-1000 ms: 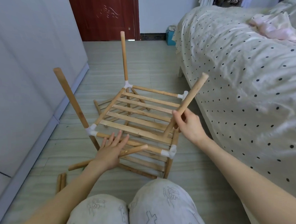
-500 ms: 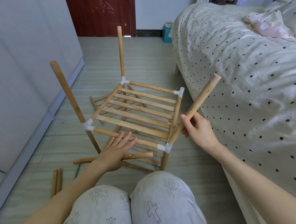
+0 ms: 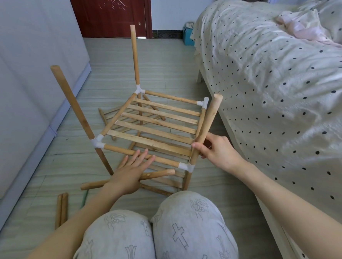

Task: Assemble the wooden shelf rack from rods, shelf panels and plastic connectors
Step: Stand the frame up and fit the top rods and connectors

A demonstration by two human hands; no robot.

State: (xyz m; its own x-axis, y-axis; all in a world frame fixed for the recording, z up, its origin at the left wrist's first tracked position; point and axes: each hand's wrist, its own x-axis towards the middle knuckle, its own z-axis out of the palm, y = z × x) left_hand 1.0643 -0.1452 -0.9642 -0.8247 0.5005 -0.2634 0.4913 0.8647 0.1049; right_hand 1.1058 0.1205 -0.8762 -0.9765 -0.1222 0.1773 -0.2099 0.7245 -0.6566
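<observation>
Head view: the right hand (image 3: 217, 152) pinches a rod (image 3: 205, 129) standing in the near corner connector (image 3: 185, 167) of the shelf rack (image 3: 152, 126). The left hand (image 3: 128, 173) lies flat, fingers spread, over a loose rod (image 3: 157, 174). Beyond the fingertips: pale tiled floor (image 3: 111, 77), red door (image 3: 115, 14); rightward, a dotted bed (image 3: 273, 83).

Rack (image 3: 154, 128) on floor (image 3: 162, 65), bed (image 3: 273, 83) right, wardrobe (image 3: 23, 78) left.

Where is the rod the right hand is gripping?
Right of centre in the head view: the rod rises tilted from the near-right connector, toward the bed.
</observation>
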